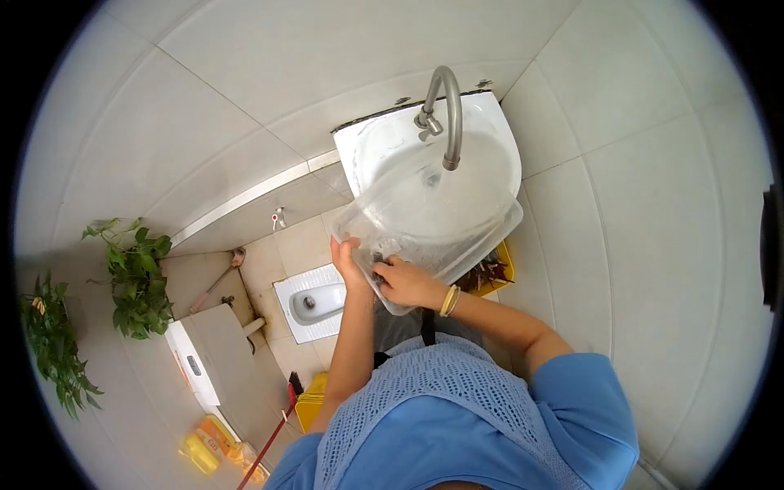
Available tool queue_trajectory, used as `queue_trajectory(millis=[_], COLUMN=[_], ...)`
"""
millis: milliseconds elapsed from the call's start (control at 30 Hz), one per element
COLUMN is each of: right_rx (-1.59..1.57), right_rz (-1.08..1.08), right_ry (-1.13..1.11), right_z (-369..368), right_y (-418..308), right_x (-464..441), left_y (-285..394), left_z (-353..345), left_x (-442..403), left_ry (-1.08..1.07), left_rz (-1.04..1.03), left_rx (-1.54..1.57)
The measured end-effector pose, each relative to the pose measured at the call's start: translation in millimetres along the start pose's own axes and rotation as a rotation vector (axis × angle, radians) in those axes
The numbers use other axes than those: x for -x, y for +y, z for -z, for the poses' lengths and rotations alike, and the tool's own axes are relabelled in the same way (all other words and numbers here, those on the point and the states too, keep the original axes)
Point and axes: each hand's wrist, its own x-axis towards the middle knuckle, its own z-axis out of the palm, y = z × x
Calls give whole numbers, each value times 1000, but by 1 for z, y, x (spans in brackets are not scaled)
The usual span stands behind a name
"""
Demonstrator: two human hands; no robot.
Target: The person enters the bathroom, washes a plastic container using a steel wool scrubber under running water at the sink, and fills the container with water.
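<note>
A clear plastic bin [482,260] lies tilted over the white sink [348,155], its near end towards my body. My left hand [349,260] grips the bin's left edge from outside. Inside the near left corner, my right hand [402,282] has its fingers bent round something dark and small that I cannot make out. The curved metal faucet [454,106] arches over the bin's far part. Whether water runs from it cannot be told.
A squat toilet [327,302] is set in the floor at left. Green plants [139,282] hang on the left wall above a white cistern [214,351]. Yellow bins [508,265] stand under the sink and near my left elbow. A red-handled tool [269,445] leans at lower left.
</note>
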Motion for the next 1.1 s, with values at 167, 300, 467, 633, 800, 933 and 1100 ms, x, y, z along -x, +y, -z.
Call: queue_trajectory(millis=[167, 300, 467, 633, 800, 933, 1100], right_rx=[20, 514, 442, 314, 662, 744, 595], right_rz=[90, 83, -33, 432, 524, 643, 626], right_ry=[-57, -100, 232, 337, 124, 3, -48], right_z=[36, 87, 146, 128, 116, 113, 131], right_y=[-6, 44, 63, 20, -15, -20, -35], right_x=[32, 50, 63, 74, 61, 39, 29], left_y=[1, -1, 24, 66, 86, 110, 119], left_z=[0, 11, 22, 13, 10, 11, 40], left_x=[-1, -6, 1, 20, 19, 15, -27], left_ry=[-51, 54, 76, 60, 52, 17, -81], left_rz=[-3, 66, 85, 157, 228, 275, 29], left_rx=[19, 28, -10, -181, -318, -449, -817])
